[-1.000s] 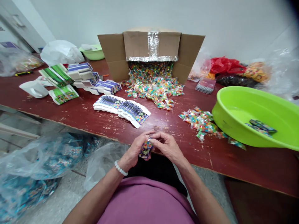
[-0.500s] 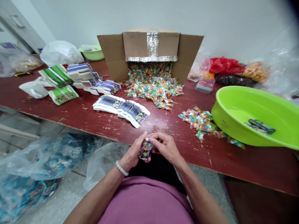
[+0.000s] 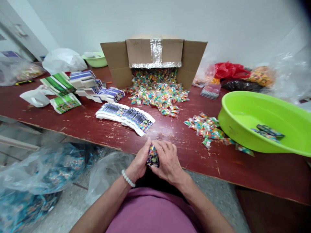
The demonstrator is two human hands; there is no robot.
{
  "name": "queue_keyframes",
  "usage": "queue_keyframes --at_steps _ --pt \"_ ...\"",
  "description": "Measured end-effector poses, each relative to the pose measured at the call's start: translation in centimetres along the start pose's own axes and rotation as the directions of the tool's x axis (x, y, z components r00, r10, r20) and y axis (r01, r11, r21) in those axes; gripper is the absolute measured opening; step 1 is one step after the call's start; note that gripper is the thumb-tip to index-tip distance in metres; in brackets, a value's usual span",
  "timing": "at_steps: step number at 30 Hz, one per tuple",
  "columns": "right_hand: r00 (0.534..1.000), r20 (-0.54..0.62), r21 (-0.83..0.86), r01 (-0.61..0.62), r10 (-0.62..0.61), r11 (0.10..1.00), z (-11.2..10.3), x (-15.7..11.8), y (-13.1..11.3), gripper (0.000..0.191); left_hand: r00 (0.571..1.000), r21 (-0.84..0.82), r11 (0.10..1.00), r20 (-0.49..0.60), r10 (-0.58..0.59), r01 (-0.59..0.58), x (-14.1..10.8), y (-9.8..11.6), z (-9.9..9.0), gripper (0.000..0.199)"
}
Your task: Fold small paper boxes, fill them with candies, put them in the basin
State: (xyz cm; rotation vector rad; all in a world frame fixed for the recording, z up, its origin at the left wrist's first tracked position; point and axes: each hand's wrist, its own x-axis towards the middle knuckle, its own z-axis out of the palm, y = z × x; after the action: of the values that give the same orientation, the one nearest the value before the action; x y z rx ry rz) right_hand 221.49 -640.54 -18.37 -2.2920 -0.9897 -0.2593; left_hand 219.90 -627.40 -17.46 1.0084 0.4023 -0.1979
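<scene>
A small dark printed candy box [image 3: 153,156] with colourful pictures is held between both hands at the table's front edge. My left hand [image 3: 140,161] grips its left side, the thumb pointing up along it. Across its right side and edges, my right hand [image 3: 168,160] is wrapped with bent fingers. Beyond them on the table lies a fanned row of flat printed cartons [image 3: 126,116], dark with white edges. Wrapped candies [image 3: 157,94] spill from an open cardboard box [image 3: 155,53], and a smaller candy pile [image 3: 206,126] sits to the right.
At the right stands a green basin [image 3: 233,129] with a few dark boxes [image 3: 269,132] inside. Bundled green cartons [image 3: 64,103], purple cartons [image 3: 110,94] and a white mug-like container [image 3: 35,98] are at left. Plastic bags with blue packets [image 3: 60,165] lie below the table.
My right hand has moved from pinching the box's top to wrapping around its right side. The box now stands more upright between my palms. The view has tilted slightly upward.
</scene>
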Motion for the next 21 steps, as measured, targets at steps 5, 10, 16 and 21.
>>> queue_keyframes --at_steps 5,10,16,21 --pt "0.987 -0.161 -0.019 -0.014 0.011 1.0 -3.4 0.0 2.1 0.071 0.925 0.621 0.744 -0.08 0.371 -0.245 2.0 1.8 -2.2 0.057" --pt "0.825 -0.559 -0.304 -0.291 0.078 0.907 -13.5 -0.4 9.4 0.076 0.698 0.992 -0.127 0.088 0.71 0.004 5.7 4.3 -4.0 0.053" --pt "0.613 -0.781 -0.357 -0.595 0.119 0.72 -22.2 -4.4 16.5 0.091 0.733 0.874 -0.424 0.125 0.669 0.237 7.0 4.6 -3.9 0.055" --pt "0.125 -0.961 0.096 -0.688 0.247 0.72 -18.6 -11.9 17.0 0.041 0.735 0.866 -0.43 0.113 0.669 0.257 7.4 4.8 -3.9 0.06"
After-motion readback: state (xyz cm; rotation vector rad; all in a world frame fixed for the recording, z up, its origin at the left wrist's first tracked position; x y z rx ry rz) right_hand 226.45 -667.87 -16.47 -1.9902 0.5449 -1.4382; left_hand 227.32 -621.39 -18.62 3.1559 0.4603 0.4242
